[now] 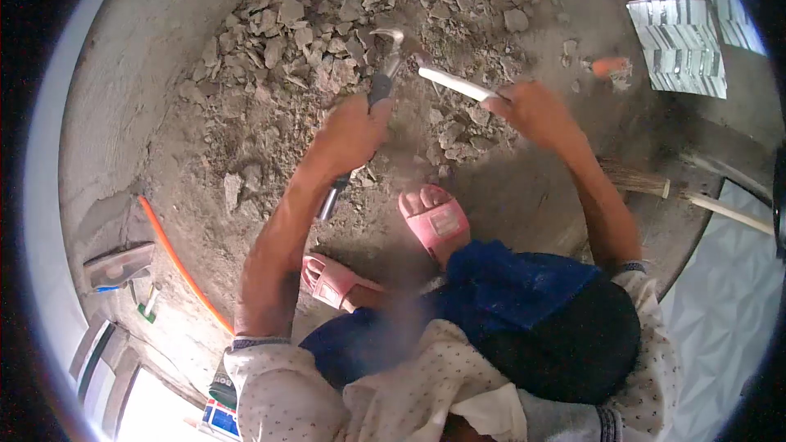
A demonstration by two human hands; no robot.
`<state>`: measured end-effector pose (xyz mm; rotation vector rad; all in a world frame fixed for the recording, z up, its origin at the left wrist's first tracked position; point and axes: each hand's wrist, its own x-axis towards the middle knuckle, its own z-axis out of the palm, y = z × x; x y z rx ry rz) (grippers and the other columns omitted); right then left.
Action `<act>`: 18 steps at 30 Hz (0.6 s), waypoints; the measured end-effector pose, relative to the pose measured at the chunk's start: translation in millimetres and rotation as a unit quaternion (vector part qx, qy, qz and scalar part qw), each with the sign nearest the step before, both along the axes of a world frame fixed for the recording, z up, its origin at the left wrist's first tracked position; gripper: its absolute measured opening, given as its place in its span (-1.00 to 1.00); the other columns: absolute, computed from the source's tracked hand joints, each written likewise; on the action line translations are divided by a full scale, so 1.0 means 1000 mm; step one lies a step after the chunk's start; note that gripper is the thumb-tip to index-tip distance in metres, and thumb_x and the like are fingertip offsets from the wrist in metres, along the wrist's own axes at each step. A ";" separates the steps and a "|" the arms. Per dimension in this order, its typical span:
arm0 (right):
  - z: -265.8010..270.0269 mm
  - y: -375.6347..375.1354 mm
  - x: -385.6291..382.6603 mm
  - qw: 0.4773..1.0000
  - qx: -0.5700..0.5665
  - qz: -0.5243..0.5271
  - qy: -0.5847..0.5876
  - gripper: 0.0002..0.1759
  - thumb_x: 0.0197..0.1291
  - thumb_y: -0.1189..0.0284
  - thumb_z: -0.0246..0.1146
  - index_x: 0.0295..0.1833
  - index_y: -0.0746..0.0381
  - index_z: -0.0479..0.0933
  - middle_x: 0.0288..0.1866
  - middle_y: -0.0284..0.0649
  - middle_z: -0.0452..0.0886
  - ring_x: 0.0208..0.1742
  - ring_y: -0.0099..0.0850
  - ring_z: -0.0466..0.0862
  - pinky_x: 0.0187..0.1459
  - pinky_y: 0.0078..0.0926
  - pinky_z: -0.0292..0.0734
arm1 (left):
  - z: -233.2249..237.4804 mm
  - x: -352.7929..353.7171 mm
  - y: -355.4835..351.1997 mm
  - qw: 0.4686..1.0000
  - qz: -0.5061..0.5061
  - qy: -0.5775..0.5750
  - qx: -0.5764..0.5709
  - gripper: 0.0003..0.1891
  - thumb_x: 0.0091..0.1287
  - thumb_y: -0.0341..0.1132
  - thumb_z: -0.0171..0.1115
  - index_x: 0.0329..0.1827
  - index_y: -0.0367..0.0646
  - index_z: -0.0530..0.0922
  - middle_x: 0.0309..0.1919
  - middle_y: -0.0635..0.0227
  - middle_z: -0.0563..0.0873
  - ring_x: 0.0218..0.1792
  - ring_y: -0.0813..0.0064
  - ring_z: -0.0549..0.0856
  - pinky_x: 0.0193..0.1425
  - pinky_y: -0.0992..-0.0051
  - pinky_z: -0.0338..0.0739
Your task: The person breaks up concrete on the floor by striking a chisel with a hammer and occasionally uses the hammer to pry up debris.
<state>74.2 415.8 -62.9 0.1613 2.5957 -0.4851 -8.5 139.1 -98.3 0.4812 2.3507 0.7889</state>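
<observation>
My left hand (pixel 348 135) is wrapped round the dark grip of a claw hammer (pixel 381 86). Its metal claw head points up and away, and its silvery handle end sticks out below the hand. In my right hand (pixel 532 115) is a white-handled tool (pixel 454 83), held by one end and slanting toward the hammer head. The far end of this tool is blurred and hard to make out. Broken rubble (pixel 327 41) lies on the floor beyond and beneath both hands.
Pink sandals (pixel 434 217) are on my feet near the rubble. An orange hose (pixel 176 258) and a trowel (pixel 120 266) lie at left. Patterned tile sheets (pixel 678 45), a straw broom (pixel 639 178) and a white textured panel (pixel 725 286) are at right.
</observation>
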 end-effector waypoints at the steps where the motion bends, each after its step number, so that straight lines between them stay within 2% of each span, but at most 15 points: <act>1: 0.002 0.004 0.002 1.000 -0.022 -0.005 -0.006 -0.41 0.24 -0.05 0.06 -0.34 0.34 0.54 -0.37 0.13 0.55 -0.30 0.09 0.57 -0.24 0.00 0.43 | 0.004 -0.001 -0.009 1.000 -0.011 -0.009 -0.006 -0.62 0.39 -0.08 -0.08 -0.09 -0.25 0.51 -0.34 -0.10 0.57 -0.30 -0.05 0.59 -0.19 0.11 0.46; 2: 0.003 0.009 0.005 0.999 -0.045 -0.011 -0.013 -0.41 0.25 -0.05 0.05 -0.34 0.34 0.54 -0.38 0.13 0.55 -0.31 0.08 0.57 -0.26 -0.01 0.43 | 0.009 -0.002 -0.015 1.000 -0.022 -0.018 -0.012 -0.61 0.38 -0.06 -0.07 -0.10 -0.25 0.51 -0.37 -0.08 0.57 -0.32 -0.02 0.59 -0.20 0.12 0.46; 5: -0.001 0.031 0.012 0.996 0.023 -0.043 0.073 -0.44 0.24 -0.01 0.12 -0.39 0.36 0.51 -0.58 0.05 0.43 -0.56 -0.10 0.43 -0.42 -0.19 0.33 | 0.030 0.000 -0.024 0.996 0.065 -0.065 -0.003 -0.51 0.36 0.01 -0.03 -0.14 -0.39 0.47 -0.40 -0.15 0.60 -0.33 -0.08 0.61 -0.20 0.11 0.45; 8: 0.016 0.018 0.002 0.986 0.008 -0.160 0.051 -0.42 0.28 -0.05 0.02 -0.27 0.33 0.53 -0.40 0.12 0.54 -0.33 0.05 0.56 -0.27 -0.09 0.41 | 0.037 -0.004 -0.025 0.967 0.166 -0.187 0.052 -0.53 0.37 0.00 -0.02 -0.20 -0.36 0.48 -0.43 -0.09 0.60 -0.35 0.00 0.61 -0.22 0.16 0.45; 9: 0.015 0.013 0.001 0.988 0.013 -0.147 0.049 -0.41 0.27 -0.06 0.02 -0.26 0.33 0.53 -0.40 0.12 0.53 -0.33 0.05 0.56 -0.27 -0.10 0.41 | 0.035 -0.004 -0.024 0.968 0.179 -0.160 0.065 -0.54 0.36 0.02 -0.01 -0.26 -0.33 0.47 -0.53 -0.03 0.57 -0.41 0.03 0.60 -0.26 0.18 0.44; 11: 0.005 0.006 -0.003 0.992 0.016 -0.118 0.051 -0.40 0.27 -0.08 0.02 -0.23 0.33 0.53 -0.42 0.12 0.53 -0.34 0.05 0.56 -0.28 -0.12 0.42 | 0.009 -0.004 -0.024 0.977 0.184 -0.080 0.070 -0.57 0.36 0.02 0.02 -0.28 -0.27 0.43 -0.64 0.26 0.48 -0.63 0.39 0.48 -0.51 0.37 0.36; 12: -0.008 0.009 0.000 0.990 -0.003 -0.106 0.094 -0.43 0.26 -0.05 0.06 -0.26 0.32 0.52 -0.47 0.07 0.49 -0.42 -0.01 0.50 -0.34 -0.17 0.38 | 0.000 -0.003 -0.026 0.979 0.186 -0.040 0.069 -0.58 0.36 0.03 0.03 -0.29 -0.24 0.41 -0.70 0.41 0.43 -0.73 0.57 0.43 -0.63 0.47 0.32; 14: -0.032 0.020 0.012 0.980 -0.042 -0.083 0.179 -0.49 0.25 0.01 0.12 -0.31 0.31 0.51 -0.58 -0.01 0.41 -0.57 -0.15 0.38 -0.45 -0.27 0.31 | 0.007 0.000 -0.024 0.975 0.198 -0.049 0.084 -0.53 0.36 0.04 0.00 -0.30 -0.30 0.44 -0.63 0.15 0.50 -0.57 0.22 0.52 -0.43 0.28 0.38; 15: -0.027 0.023 0.012 0.982 -0.044 -0.093 0.161 -0.50 0.25 0.01 0.13 -0.30 0.30 0.51 -0.58 0.00 0.42 -0.56 -0.14 0.39 -0.44 -0.26 0.31 | 0.012 0.000 -0.021 0.973 0.204 -0.052 0.092 -0.51 0.35 0.05 -0.01 -0.30 -0.33 0.45 -0.60 0.02 0.54 -0.49 0.05 0.56 -0.34 0.18 0.41; 18: -0.014 0.027 0.017 0.989 -0.026 -0.099 0.104 -0.53 0.24 0.03 0.14 -0.28 0.29 0.51 -0.55 0.02 0.45 -0.53 -0.08 0.44 -0.43 -0.24 0.32 | 0.028 0.000 -0.014 0.967 0.225 -0.027 0.113 -0.48 0.35 0.09 -0.02 -0.31 -0.32 0.45 -0.56 0.02 0.56 -0.48 0.08 0.57 -0.32 0.19 0.41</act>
